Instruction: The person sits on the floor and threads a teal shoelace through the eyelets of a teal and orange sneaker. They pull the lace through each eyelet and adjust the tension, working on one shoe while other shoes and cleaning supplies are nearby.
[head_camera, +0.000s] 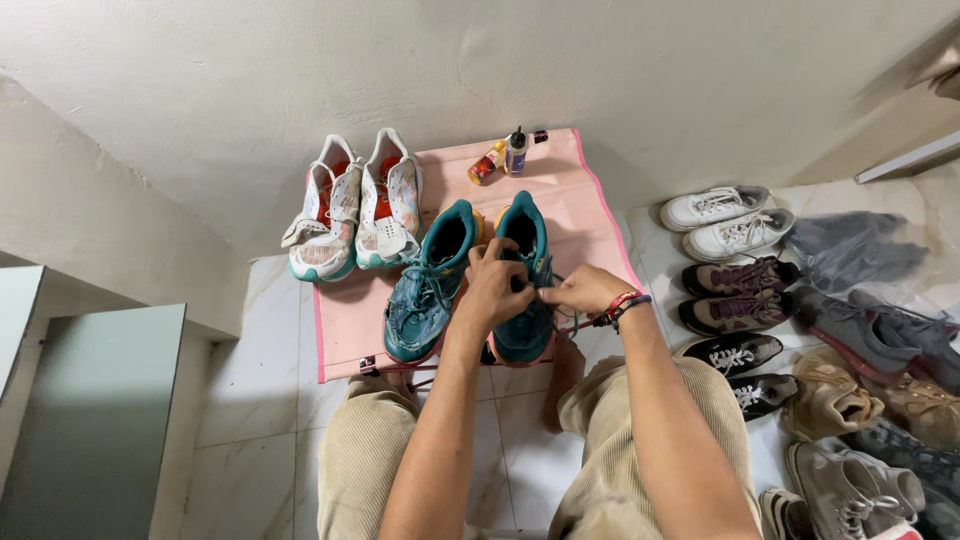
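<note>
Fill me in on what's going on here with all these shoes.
A person sits on the tiled floor with both hands on the laces of a teal sneaker; the left hand and right hand pinch the laces. Its mate lies beside it on a pink mat, along with a white pair and two small bottles. More shoes line the right.

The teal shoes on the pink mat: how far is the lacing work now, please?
Done, it seems: the left teal shoe lies on the pink mat with laces threaded, no hand on it. In hand: the left hand and right hand both pinch the laces over the right teal shoe, so that one is unfinished. The white patterned pair stands beside, untouched. Whether a knot exists is hidden by the fingers.
</note>
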